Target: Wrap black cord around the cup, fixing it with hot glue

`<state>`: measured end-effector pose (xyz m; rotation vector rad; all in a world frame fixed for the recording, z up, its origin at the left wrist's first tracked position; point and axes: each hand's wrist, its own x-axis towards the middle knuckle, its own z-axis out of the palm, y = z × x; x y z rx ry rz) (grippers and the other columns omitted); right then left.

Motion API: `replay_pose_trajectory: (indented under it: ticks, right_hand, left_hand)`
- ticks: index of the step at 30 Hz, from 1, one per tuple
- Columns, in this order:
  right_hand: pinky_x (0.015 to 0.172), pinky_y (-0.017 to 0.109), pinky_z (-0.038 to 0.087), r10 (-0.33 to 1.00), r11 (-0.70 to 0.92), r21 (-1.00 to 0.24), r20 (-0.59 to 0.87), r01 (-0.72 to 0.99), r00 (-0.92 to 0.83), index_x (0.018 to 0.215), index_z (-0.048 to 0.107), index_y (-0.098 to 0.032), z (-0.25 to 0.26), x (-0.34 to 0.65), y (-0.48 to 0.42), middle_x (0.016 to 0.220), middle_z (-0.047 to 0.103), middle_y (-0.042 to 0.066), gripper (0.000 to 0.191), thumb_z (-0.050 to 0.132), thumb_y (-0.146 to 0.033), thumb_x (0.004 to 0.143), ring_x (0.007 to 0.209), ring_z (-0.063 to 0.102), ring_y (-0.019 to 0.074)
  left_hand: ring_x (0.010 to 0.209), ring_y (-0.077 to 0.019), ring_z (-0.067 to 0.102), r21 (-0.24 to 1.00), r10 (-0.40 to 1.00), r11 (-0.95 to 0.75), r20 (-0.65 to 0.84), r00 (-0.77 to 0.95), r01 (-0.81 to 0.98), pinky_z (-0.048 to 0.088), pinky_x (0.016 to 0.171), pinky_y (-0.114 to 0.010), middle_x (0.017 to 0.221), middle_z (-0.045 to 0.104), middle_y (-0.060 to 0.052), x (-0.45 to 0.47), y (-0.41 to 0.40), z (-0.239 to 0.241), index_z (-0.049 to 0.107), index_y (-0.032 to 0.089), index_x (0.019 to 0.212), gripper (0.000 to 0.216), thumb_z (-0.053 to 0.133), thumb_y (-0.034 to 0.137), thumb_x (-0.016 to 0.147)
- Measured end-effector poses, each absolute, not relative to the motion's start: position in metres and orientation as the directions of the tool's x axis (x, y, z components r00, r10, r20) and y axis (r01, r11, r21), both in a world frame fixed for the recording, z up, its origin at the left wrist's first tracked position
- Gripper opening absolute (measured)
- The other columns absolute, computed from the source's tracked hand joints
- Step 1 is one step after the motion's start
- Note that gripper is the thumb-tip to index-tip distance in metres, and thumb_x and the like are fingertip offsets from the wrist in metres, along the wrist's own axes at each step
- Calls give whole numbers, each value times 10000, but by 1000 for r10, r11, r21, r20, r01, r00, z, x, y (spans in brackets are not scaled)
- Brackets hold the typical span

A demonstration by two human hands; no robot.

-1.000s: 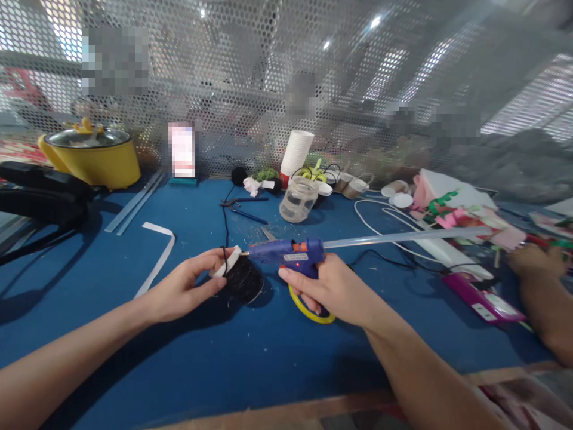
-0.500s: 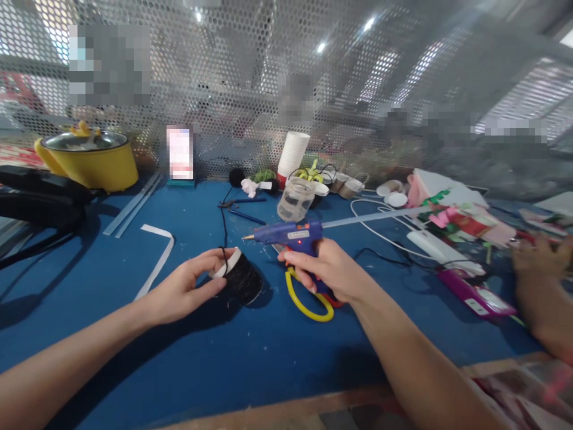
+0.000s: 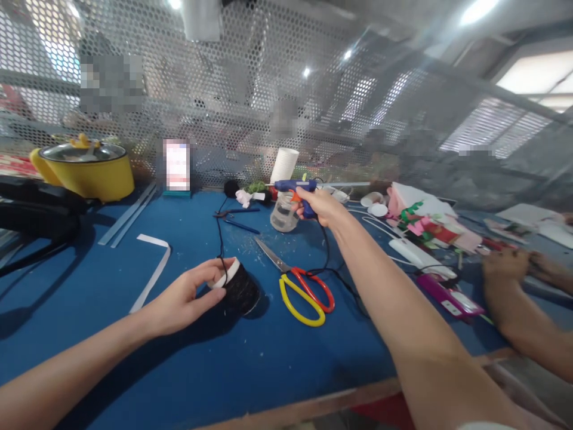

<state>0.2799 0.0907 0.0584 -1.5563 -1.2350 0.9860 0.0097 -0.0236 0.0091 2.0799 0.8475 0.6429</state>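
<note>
My left hand [image 3: 190,292] pinches the white rim of a small cup [image 3: 242,289] wrapped in black yarn, which lies tilted on the blue table. A black yarn strand [image 3: 220,233] runs from the cup's rim back to a black yarn ball [image 3: 231,189]. My right hand [image 3: 320,206] is closed around a blue hot glue gun [image 3: 293,186], its nozzle pointing left, with a clear glue stick [image 3: 351,184] out of its back. Right below the gun stands a clear plastic jar [image 3: 284,215]. Scissors [image 3: 308,292] with one yellow and one red handle lie between my arms.
Pliers [image 3: 242,216] lie behind the cup. A white paper strip [image 3: 154,275] is at left, near a yellow pot [image 3: 87,173] and a phone [image 3: 176,170]. At right are a purple power strip [image 3: 450,298], artificial flowers [image 3: 425,221] and another person's hands [image 3: 505,269].
My right hand has carried the glue gun away from the cup, back and up to the jar, uncovering the scissors. My left hand keeps its hold on the cup. The view has shifted slightly.
</note>
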Motion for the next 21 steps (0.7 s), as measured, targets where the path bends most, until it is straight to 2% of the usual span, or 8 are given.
replay_pose_trajectory:
  ticks: [4, 8, 11, 13, 14, 17, 19, 21]
  right_hand:
    - [404, 214, 472, 968, -215, -914, -152, 345, 201, 635, 526, -133, 55, 289, 104, 452, 561, 15, 308, 431, -342, 841, 386, 509, 83]
    - [478, 294, 484, 950, -266, -839, -145, 474, 277, 608, 552, -145, 61, 300, 96, 503, 593, 75, 414, 402, -476, 809, 510, 582, 167]
    - [588, 330, 451, 932, -196, -723, 72, 663, 355, 532, 547, -151, 70, 298, 75, 573, 591, 113, 375, 512, -464, 737, 707, 596, 252]
    - [663, 347, 417, 886, 17, -480, 414, 877, 209, 565, 572, -152, 73, 283, 54, 674, 604, 114, 338, 522, -443, 730, 775, 575, 261]
    - [681, 343, 408, 866, 138, -422, 491, 896, 98, 612, 592, -150, 72, 271, 43, 719, 607, 106, 337, 490, -438, 754, 767, 570, 240]
    - [678, 294, 410, 891, 440, -529, 355, 725, -282, 689, 624, -158, 61, 227, 14, 806, 611, 78, 390, 390, -442, 816, 747, 566, 173]
    - [692, 283, 407, 844, 528, -589, 281, 612, -457, 616, 618, -165, 49, 199, 3, 810, 608, 71, 450, 349, -452, 835, 778, 564, 164]
    - [700, 283, 404, 832, 527, -635, 249, 564, -496, 530, 591, -170, 39, 178, 1, 769, 608, 62, 475, 360, -457, 830, 786, 562, 165]
  left_hand:
    - [1181, -210, 393, 803, 763, -459, 138, 632, 379, 340, 932, -343, 1207, 485, -118, 11, -24, 13, 389, 184, 650, 169, 392, 229, 813]
    - [1178, -194, 397, 803, 755, -470, 150, 639, 367, 344, 930, -317, 1181, 499, -115, 11, -24, 12, 387, 186, 654, 165, 389, 222, 815]
    - [1177, -185, 399, 798, 745, -488, 169, 645, 355, 341, 935, -308, 1199, 487, -114, 10, -24, 10, 398, 184, 663, 160, 385, 213, 820]
    - [1182, -188, 394, 787, 737, -506, 184, 650, 352, 346, 930, -304, 1206, 484, -115, 10, -25, 9, 405, 184, 671, 157, 383, 212, 823]
    - [1186, -192, 389, 779, 732, -518, 191, 654, 352, 349, 928, -304, 1206, 484, -118, 10, -26, 8, 412, 182, 678, 153, 381, 213, 825]
    - [1177, -210, 395, 740, 722, -558, 210, 659, 376, 354, 923, -312, 1203, 479, -128, 11, -28, 9, 447, 173, 709, 142, 383, 221, 825]
    - [1108, -208, 449, 701, 715, -591, 226, 661, 400, 366, 908, -308, 1169, 491, -121, 12, -29, 9, 465, 165, 713, 144, 391, 225, 820]
    - [945, -179, 522, 662, 714, -614, 234, 660, 430, 409, 834, -284, 1034, 543, -96, 12, -29, 9, 466, 161, 694, 154, 397, 226, 815]
